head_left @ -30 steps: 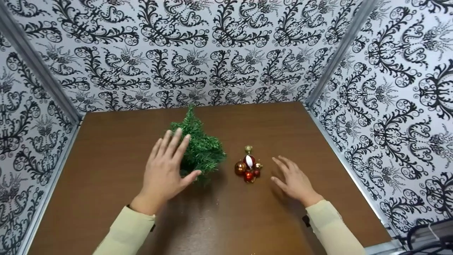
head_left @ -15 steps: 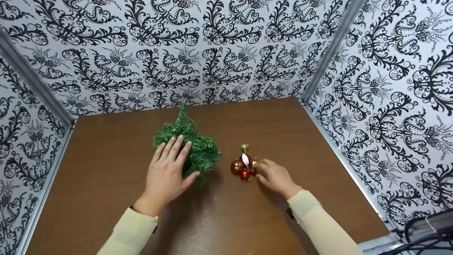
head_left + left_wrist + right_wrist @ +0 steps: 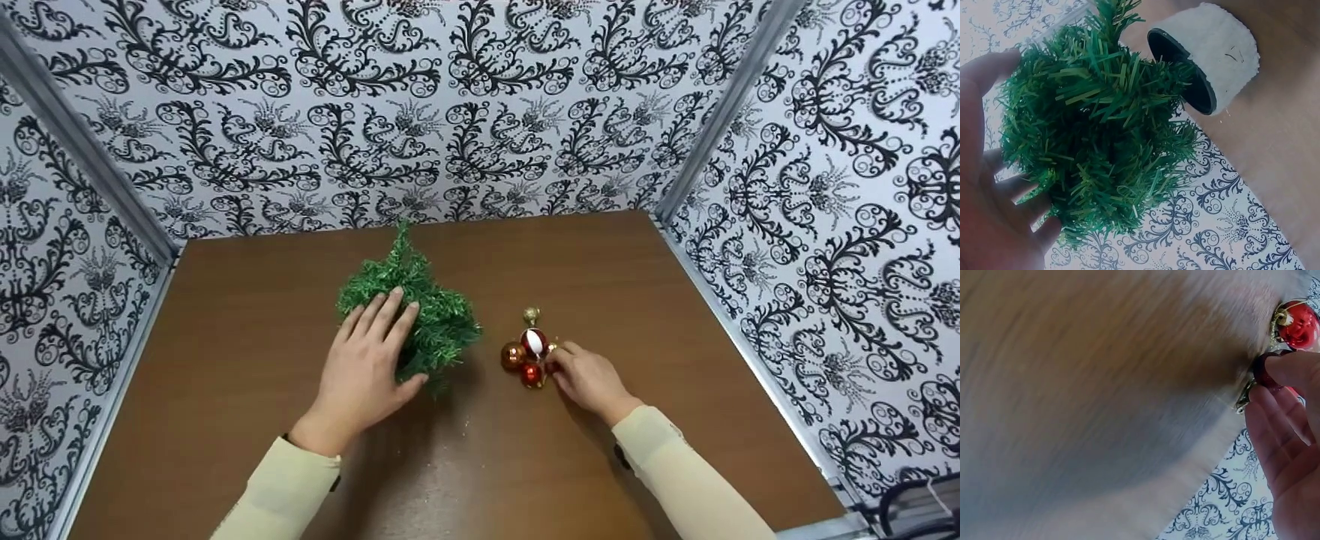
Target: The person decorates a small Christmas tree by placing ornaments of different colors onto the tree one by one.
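Observation:
A small green artificial Christmas tree stands left of centre on the brown table. My left hand lies against its near side with straight, spread fingers. The left wrist view shows the tree's white-covered pot. To the right, thumb and fingertips of my right hand pinch a small dark red bauble at the edge of a cluster of ornaments. The cluster has a copper bauble, a red-and-white one, a shiny red one and a small gold one.
The wooden table is bordered by patterned walls at the back and both sides. Dark cables show at the lower right corner. Tiny specks lie on the table in front of the tree.
My right hand has moved left to the ornaments, and its fingers have curled onto the small dark red bauble. The left hand has shifted slightly and stays against the tree.

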{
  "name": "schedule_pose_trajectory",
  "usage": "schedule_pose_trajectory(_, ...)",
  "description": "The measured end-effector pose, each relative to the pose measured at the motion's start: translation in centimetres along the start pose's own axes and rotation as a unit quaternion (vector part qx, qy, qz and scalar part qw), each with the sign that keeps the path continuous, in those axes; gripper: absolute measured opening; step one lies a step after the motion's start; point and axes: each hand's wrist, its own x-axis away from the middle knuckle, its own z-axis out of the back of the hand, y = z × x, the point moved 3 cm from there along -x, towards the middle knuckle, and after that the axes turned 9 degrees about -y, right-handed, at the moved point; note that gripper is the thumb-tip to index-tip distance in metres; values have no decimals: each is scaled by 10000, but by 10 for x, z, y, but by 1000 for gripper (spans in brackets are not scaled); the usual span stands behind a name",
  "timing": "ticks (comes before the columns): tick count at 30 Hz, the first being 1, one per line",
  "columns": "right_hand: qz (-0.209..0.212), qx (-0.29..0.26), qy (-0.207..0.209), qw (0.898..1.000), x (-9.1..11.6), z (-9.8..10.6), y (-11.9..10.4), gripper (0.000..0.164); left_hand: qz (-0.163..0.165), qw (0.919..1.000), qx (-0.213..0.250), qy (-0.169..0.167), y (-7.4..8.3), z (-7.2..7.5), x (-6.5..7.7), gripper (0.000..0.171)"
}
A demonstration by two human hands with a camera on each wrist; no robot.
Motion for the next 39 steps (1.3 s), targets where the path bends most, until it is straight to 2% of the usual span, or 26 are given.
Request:
schedule_pose_trajectory(9,-118,-262,-31,9996,9,11,1,24,-15,9999,0,-125,2,-2,-1,102)
schedule_pose_trajectory(13,-102,-661,151,9976,7,18,-1,24,37,9999,16,-100,0,-1,0,102)
schedule_pose_trajectory(17,-287,-1071,228,9936,7,26,-1,24,45,9999,23,-156,0,-1,-1,102)
schedule_pose_trajectory(21,-460,-1136,207,9922,8,33,0,26,69,9998,6,-196,0,-1,-2,102)
schedule_pose_trajectory(25,-445,-1059,188,9932,9,39,-2,28,81,9997,15,-227,0,-1,-1,101)
schedule_pose_trajectory(31,-200,-1553,173,9875,7,49,-14,27,98,9997,16,-219,-1,1,1,99)
schedule_pose_trajectory(39,499,-1956,398,9786,5,68,-48,30,133,9997,81,-173,2,0,-1,98)
